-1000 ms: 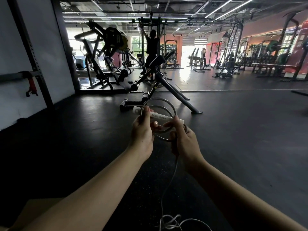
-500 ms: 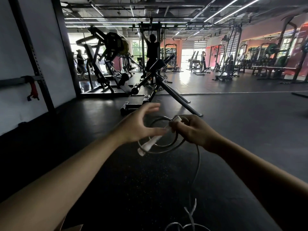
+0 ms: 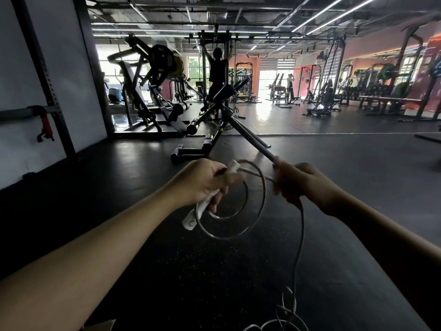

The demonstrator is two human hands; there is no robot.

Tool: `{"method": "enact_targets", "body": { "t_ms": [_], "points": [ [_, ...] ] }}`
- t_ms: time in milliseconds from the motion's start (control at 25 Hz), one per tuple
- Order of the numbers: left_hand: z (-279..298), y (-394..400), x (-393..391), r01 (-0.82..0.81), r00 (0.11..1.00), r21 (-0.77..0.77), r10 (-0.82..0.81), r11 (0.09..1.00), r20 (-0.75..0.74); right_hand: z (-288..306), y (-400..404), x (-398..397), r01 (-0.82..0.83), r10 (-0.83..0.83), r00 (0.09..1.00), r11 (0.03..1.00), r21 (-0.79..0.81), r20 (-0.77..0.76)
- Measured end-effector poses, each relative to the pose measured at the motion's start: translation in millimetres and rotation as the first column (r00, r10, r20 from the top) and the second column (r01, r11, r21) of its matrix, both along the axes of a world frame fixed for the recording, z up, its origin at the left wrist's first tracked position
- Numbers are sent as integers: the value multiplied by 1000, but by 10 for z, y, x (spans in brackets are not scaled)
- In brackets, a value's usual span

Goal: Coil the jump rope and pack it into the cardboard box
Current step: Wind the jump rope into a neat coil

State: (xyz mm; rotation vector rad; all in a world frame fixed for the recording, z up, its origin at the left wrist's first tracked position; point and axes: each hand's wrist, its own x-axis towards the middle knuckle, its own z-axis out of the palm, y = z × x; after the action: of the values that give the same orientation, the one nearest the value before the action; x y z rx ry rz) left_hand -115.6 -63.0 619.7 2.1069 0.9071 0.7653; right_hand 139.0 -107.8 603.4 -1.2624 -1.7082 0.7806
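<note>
Jump rope: the rope (image 3: 262,201) is held up between both hands over the dark floor, wound into two loose rings, a small one inside a larger one.
Handle: a white handle (image 3: 202,206) runs slantwise through the left fist, its upper end sticking out at the top right, its lower end hanging down to the near left.
Left hand: the left hand (image 3: 202,180) grips the handle, fingers curled round it; the rings hang just beside it on the right.
Right hand: the right hand (image 3: 303,182) is closed round the rope at the right edge of the big ring, fingers curled and pressed together.
Loose rope: from the right fist the rope drops down to a tangled heap (image 3: 281,318) on the floor (image 3: 167,271) at the near edge.
Cardboard box: a brown corner (image 3: 100,326) shows at the near left edge, under the left forearm.
Far: a slanted exercise bench (image 3: 214,120) stands beyond the hands; a person (image 3: 217,68) hangs at a machine behind it.
</note>
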Motion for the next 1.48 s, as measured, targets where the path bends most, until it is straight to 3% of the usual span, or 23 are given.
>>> {"method": "enact_targets", "body": {
  "t_ms": [120,240,400,520,600,680,800,840,920,1000,1040,1120,1200,1320,1480],
  "points": [
    [-116,2,53,-125,869,-81,149,989,471,-252,-57,23,30,-38,976,999,-40,-215],
    [-298,-74,391,-237,624,-260,352,936,698,-569,-39,-286,-21,-17,940,994,-109,-341],
    [-389,-179,681,-281,241,-533,596,798,766,-747,-40,-779,-67,48,936,997,-42,-348],
    [-463,-135,640,-411,160,-598,701,688,695,-641,-117,-955,-83,87,906,996,28,-413],
    [-477,-126,626,-495,205,-558,714,666,669,-583,-146,-1032,21,17,892,997,80,-452],
    [-494,-141,605,-476,270,-548,707,688,654,-561,-105,-1049,109,-50,868,990,90,-495],
    [-624,-49,370,-467,489,-498,683,730,543,-480,-26,-892,111,-68,907,991,80,-415],
    [-640,-1,216,-411,562,-474,626,779,541,-429,2,-798,90,-55,942,992,92,-330],
    [-540,46,-117,-282,745,-364,442,888,500,-277,66,-600,41,-39,999,994,103,-19],
    [-280,65,-321,-255,948,-5,251,967,196,-93,111,-483,-25,-10,939,995,99,343],
    [-122,29,-315,-157,987,172,162,972,-14,-6,123,-466,-64,8,881,992,104,473],
    [129,-26,-153,37,942,309,70,950,-329,149,115,-498,-141,49,801,984,108,597],
    [257,-29,57,95,908,277,31,956,-419,268,80,-521,-182,56,780,973,140,623],
    [241,43,153,75,951,156,-23,985,-309,371,22,-459,-173,80,892,970,173,444],
    [181,-39,103,131,972,91,-110,987,-208,321,-105,-297,-130,122,983,990,51,138]
  ]
}}
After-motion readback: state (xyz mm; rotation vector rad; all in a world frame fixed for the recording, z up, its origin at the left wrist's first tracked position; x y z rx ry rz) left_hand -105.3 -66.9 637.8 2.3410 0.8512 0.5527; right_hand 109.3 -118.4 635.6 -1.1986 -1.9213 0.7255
